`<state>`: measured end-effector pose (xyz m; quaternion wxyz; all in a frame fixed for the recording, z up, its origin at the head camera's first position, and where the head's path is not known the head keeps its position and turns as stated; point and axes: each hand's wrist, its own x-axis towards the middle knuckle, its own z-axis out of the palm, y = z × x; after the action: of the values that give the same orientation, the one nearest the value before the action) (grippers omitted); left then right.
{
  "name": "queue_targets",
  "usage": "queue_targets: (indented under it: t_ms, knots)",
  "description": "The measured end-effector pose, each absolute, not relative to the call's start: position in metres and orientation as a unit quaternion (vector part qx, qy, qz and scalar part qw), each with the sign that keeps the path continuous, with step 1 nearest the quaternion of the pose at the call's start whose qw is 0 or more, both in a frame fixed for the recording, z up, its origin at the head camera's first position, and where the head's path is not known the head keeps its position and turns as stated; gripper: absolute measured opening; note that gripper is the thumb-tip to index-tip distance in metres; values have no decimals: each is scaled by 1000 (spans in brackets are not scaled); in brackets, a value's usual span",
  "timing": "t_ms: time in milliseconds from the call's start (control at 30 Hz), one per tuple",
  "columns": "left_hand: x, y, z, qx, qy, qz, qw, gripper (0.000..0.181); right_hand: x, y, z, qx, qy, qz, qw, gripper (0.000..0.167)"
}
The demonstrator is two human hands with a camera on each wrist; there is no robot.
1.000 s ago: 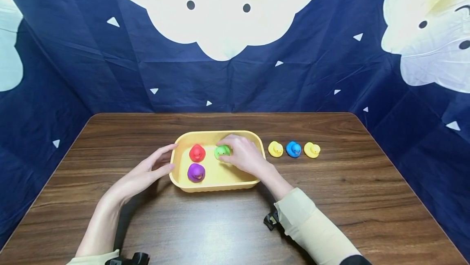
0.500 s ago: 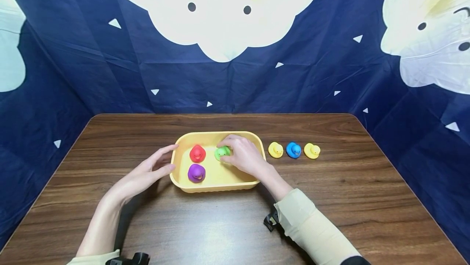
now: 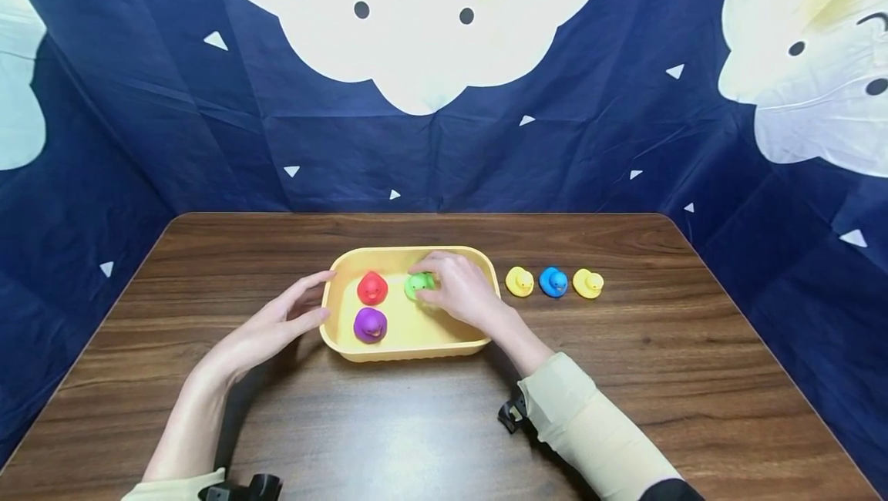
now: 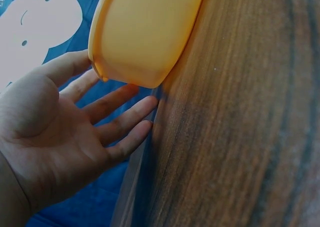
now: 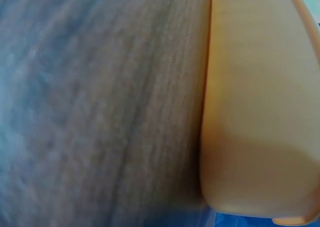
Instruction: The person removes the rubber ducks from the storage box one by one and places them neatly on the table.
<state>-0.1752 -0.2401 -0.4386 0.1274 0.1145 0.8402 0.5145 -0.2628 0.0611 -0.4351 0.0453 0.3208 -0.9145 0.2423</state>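
A yellow plastic bin (image 3: pixel 409 350) stands on the wooden table. Inside it, at the left, are a red rubber duck (image 3: pixel 372 288) and, nearer the front, a purple rubber duck (image 3: pixel 371 325). My right hand (image 3: pixel 458 289) reaches into the bin and pinches a green rubber duck (image 3: pixel 418 284) between thumb and fingers, partly covering it. My left hand (image 3: pixel 267 331) touches the bin's left end with spread, fairly straight fingers. In the left wrist view, fingertips of the left hand (image 4: pixel 75 122) meet the bin's end wall (image 4: pixel 145 37). The right wrist view shows the bin's side (image 5: pixel 265 117) but no hand.
To the right of the bin, a yellow duck (image 3: pixel 519 282), a blue duck (image 3: pixel 553 282) and another yellow duck (image 3: pixel 588 284) sit in a row on the table (image 3: pixel 659 362). A navy curtain (image 3: pixel 208 139) with clouds hangs behind the table's far edge.
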Motion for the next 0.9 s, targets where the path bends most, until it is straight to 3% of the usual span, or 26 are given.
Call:
queue_targets:
  t_ms: [900]
  knots:
    - [-175, -241, -437, 95, 848, 502, 142, 66, -243, 89, -403, 317, -894, 301, 99, 33]
